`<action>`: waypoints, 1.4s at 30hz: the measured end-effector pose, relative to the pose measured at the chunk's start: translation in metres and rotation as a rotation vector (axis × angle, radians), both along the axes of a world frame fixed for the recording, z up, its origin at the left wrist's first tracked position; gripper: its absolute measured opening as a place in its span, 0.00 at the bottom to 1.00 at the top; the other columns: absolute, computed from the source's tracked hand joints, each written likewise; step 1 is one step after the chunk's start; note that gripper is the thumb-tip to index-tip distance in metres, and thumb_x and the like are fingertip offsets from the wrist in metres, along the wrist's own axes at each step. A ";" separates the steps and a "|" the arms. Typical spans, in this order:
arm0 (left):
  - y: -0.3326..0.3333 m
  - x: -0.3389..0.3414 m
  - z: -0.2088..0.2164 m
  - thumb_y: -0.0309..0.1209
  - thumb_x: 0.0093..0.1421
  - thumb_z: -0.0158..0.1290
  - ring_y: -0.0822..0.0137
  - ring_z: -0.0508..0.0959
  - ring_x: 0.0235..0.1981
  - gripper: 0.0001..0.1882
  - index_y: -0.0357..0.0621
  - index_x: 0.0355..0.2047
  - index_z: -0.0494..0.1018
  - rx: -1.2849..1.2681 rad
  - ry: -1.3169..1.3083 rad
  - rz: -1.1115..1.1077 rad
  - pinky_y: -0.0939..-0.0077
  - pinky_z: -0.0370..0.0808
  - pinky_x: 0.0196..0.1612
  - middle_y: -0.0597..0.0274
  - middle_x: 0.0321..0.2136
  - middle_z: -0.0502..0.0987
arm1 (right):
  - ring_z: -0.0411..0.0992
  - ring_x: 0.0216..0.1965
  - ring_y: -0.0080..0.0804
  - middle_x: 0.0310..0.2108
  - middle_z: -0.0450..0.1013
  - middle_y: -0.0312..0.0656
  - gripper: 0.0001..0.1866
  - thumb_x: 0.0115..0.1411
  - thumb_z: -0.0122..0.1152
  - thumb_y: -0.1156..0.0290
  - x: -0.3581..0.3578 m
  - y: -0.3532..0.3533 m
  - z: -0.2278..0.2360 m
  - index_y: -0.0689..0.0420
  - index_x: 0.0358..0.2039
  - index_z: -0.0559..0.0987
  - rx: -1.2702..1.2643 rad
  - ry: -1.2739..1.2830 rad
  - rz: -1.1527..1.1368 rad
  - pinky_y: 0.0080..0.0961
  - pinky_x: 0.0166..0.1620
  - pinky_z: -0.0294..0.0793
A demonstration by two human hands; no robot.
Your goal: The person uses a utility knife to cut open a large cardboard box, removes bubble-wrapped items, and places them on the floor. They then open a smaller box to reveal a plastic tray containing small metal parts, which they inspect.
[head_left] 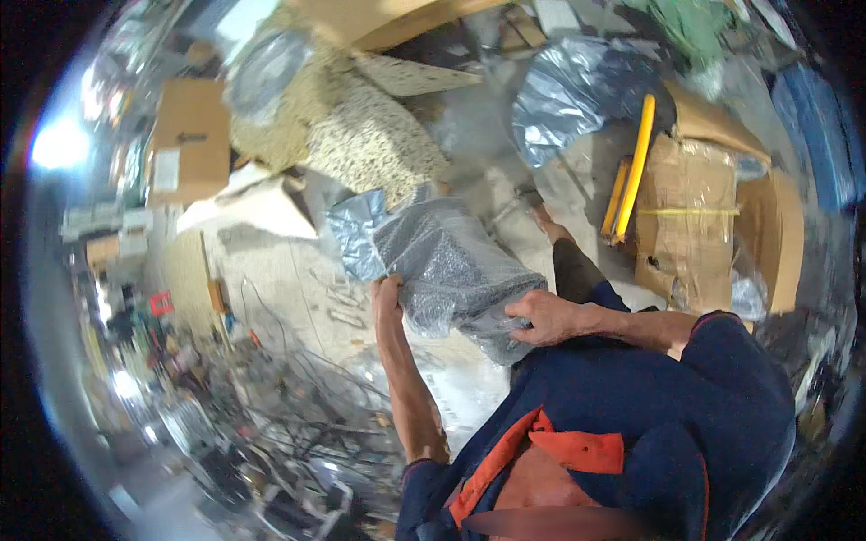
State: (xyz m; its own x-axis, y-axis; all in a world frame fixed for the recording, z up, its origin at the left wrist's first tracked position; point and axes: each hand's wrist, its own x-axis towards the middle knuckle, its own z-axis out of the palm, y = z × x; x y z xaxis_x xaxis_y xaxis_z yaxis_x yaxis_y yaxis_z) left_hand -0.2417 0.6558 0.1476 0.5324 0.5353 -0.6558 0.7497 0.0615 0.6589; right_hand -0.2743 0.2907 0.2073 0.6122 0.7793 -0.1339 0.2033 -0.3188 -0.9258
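A piece of clear bubble wrap (451,257) stretches between my two hands in front of my body. My left hand (388,293) pinches its near left edge. At the other end, my right hand (548,317) is closed on the gathered right side of the wrap. Whether anything lies inside the wrap, I cannot tell. A shiny grey-blue plastic sheet (359,233) shows at the wrap's left end, close above my left hand; I cannot tell if the two are joined.
Speckled foam sheets (374,135) and a brown cardboard box (188,135) lie ahead to the left. Right of me stand a taped carton (690,225) and yellow bars (634,171). A silvery plastic bag (568,95) lies far ahead. Cluttered tools and wires (298,433) fill the lower left.
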 end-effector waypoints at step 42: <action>-0.072 0.430 -0.481 0.35 0.50 0.64 0.44 0.79 0.48 0.27 0.33 0.48 0.71 0.571 0.272 -0.510 0.53 0.74 0.52 0.40 0.46 0.78 | 0.49 0.66 0.69 0.66 0.50 0.62 0.44 0.43 0.73 0.64 0.075 -0.104 -0.340 0.59 0.61 0.66 -0.761 0.403 -0.193 0.62 0.66 0.53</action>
State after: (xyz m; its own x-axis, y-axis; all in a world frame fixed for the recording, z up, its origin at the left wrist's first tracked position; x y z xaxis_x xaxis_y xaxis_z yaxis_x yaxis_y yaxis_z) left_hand 0.1884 0.5841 -0.3338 0.6625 0.5611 -0.4963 0.7332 -0.6215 0.2760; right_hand -0.1988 0.1863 -0.1323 0.5182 0.2790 -0.8084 -0.2138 -0.8730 -0.4383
